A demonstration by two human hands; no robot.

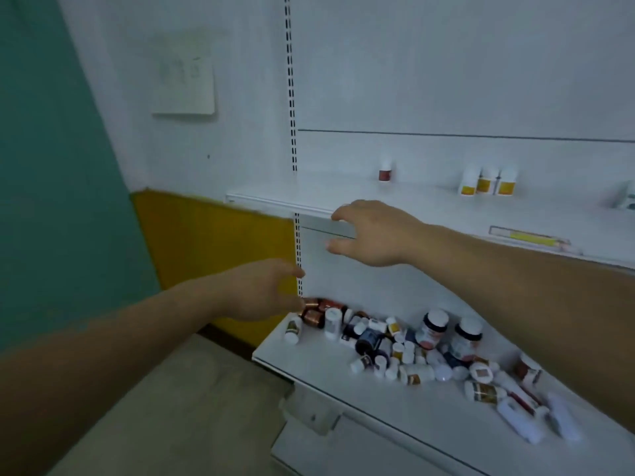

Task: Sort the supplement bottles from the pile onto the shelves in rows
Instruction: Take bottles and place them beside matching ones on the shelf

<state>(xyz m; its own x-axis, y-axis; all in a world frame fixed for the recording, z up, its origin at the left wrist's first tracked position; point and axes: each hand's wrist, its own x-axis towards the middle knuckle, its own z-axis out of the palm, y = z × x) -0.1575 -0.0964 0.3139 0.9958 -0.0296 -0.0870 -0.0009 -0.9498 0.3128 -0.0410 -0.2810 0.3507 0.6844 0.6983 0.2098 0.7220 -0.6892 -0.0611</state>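
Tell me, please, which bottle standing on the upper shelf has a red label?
The white-capped bottle with the red label, standing alone on the white upper shelf; the three white bottles to its right have yellow labels.

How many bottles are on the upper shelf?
5: one red-label bottle alone, three yellow-label bottles together to its right, one cut-off bottle at the frame edge; more may be hidden.

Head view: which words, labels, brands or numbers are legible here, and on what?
No text is readable.
Labels on the pile of bottles: too blurred.
Labels on the yellow-labelled bottles, upper shelf: too blurred.
Marks on the wall notice: faint, illegible.
Print on the shelf-edge tag: blurred.
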